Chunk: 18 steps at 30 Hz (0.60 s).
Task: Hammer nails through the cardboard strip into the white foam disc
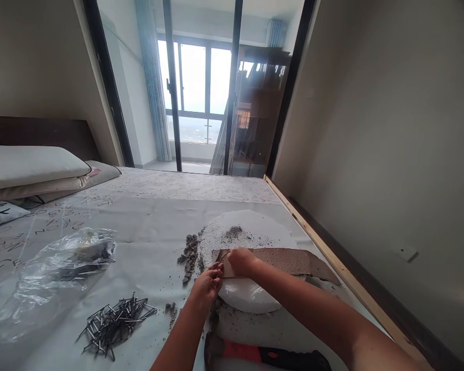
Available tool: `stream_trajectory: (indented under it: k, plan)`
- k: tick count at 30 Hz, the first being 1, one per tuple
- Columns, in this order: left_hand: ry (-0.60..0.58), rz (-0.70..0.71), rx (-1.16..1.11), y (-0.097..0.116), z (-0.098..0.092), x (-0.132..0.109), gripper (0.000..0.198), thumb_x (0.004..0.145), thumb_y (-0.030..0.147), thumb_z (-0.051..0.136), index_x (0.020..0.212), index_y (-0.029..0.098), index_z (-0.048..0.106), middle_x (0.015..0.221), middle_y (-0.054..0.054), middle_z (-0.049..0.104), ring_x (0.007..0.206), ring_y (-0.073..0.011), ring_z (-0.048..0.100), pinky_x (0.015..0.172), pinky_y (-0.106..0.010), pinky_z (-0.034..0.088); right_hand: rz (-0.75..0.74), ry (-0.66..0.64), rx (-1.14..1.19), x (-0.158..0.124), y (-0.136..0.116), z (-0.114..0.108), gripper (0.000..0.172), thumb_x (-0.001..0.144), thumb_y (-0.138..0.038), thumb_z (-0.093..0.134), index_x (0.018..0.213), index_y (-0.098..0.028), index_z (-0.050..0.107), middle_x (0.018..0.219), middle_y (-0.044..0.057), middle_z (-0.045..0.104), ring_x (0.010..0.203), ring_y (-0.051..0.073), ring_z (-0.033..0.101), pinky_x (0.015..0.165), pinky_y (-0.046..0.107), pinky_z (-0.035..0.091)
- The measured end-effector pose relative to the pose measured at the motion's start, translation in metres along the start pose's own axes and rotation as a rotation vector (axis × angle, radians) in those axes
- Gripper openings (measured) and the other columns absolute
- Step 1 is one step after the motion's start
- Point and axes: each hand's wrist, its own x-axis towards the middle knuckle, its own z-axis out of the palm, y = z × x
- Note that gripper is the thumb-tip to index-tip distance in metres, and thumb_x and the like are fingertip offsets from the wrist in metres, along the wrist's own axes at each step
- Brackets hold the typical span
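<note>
A brown perforated strip (290,260) lies across a round white foam disc (251,234) on the bed. My right hand (240,260) is closed on the strip's left end, seemingly pinching a thin nail there. My left hand (208,283) sits just below and left of it, fingers curled in a pinch at the edge of the strip; what it holds is too small to name. Grey crumbs (189,255) are scattered beside the disc and on top of it.
A pile of loose nails (114,322) lies at the lower left, a crumpled clear plastic bag (62,268) beyond it. A hammer with a red and black handle (270,355) rests near me. Pillows (31,170) lie far left. A wall runs along the right.
</note>
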Motion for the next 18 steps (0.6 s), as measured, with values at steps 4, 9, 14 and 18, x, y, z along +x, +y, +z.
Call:
stream_trajectory:
  k: [4,9,14,18]
  plan:
    - [0.042,-0.012,0.017,0.001,0.002,-0.001,0.034,0.067,-0.015,0.041,0.085,0.012,0.052,0.075,-0.003,0.061,0.042,-0.0008,0.046,0.032,-0.009,0.028,0.04,0.041,0.055,-0.004,0.005,0.004,0.019,0.084,-0.028,0.054,0.09,-0.011,0.06,0.089,0.005,0.063,0.08,0.016,0.06,0.071,0.034,0.05]
    - [0.065,-0.013,0.032,0.001,0.002,-0.002,0.034,0.068,-0.014,0.043,0.085,0.013,0.054,0.079,-0.004,0.062,0.041,-0.0002,0.046,0.032,-0.011,0.03,0.087,0.105,0.156,-0.01,0.009,0.005,0.017,0.083,-0.026,0.054,0.091,-0.012,0.06,0.09,0.005,0.063,0.077,0.015,0.059,0.067,0.032,0.049]
    - [0.08,-0.015,0.036,0.001,0.002,0.0,0.034,0.067,-0.014,0.044,0.084,0.014,0.052,0.08,-0.003,0.062,0.038,0.0007,0.045,0.031,-0.011,0.029,0.15,0.17,0.265,-0.011,0.01,0.003,0.017,0.081,-0.029,0.056,0.086,-0.013,0.06,0.084,0.004,0.063,0.074,0.015,0.058,0.066,0.031,0.047]
    - [0.08,-0.019,0.039,0.001,0.004,-0.001,0.036,0.067,-0.015,0.04,0.087,0.014,0.051,0.078,-0.003,0.062,0.036,0.0008,0.042,0.029,-0.011,0.028,0.214,0.278,0.364,-0.014,0.022,-0.018,0.014,0.078,-0.019,0.052,0.085,-0.011,0.062,0.085,0.009,0.065,0.075,0.017,0.058,0.064,0.028,0.043]
